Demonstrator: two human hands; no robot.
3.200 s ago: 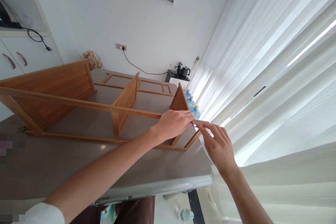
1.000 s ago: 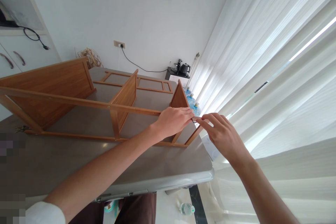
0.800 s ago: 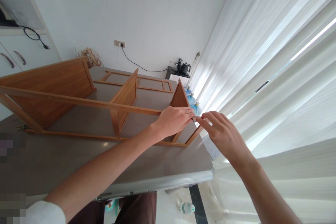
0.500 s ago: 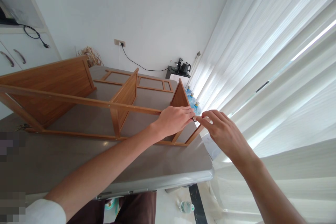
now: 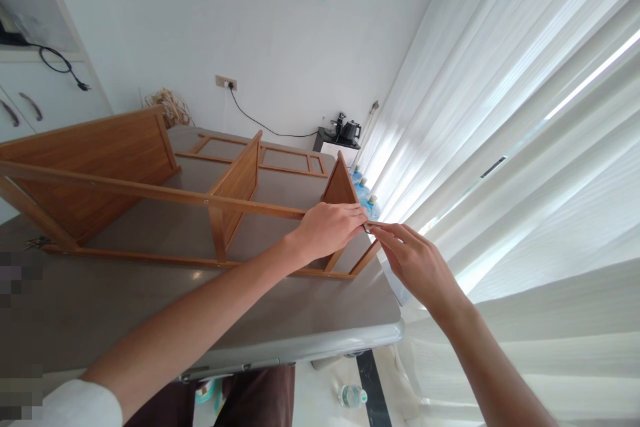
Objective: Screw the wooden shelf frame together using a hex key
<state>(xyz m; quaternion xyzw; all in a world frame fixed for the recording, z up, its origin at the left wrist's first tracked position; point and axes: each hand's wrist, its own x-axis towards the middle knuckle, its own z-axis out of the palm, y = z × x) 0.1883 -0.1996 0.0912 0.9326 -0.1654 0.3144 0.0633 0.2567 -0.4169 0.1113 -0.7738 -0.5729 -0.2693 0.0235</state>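
Observation:
A wooden shelf unit lies on its side on the grey table, its slatless boards standing upright between long rails. My left hand is closed over the upper rail near its right end, fingers beside the right-hand board. Just past those fingertips is a small bent metal piece, like a hex key. The fingers of my right hand come together on it at the rail's end. Fingers partly hide both the piece and the joint there.
Behind the shelf, a flat wooden frame lies on the table. Large water bottles and a black kettle stand beyond the right end. White curtains hang at right. A clear bottle is on the floor.
My right hand has shifted left and its raised fingers have come down, closer together, at the rail's end. My left hand keeps its place on the rail. The view has moved slightly.

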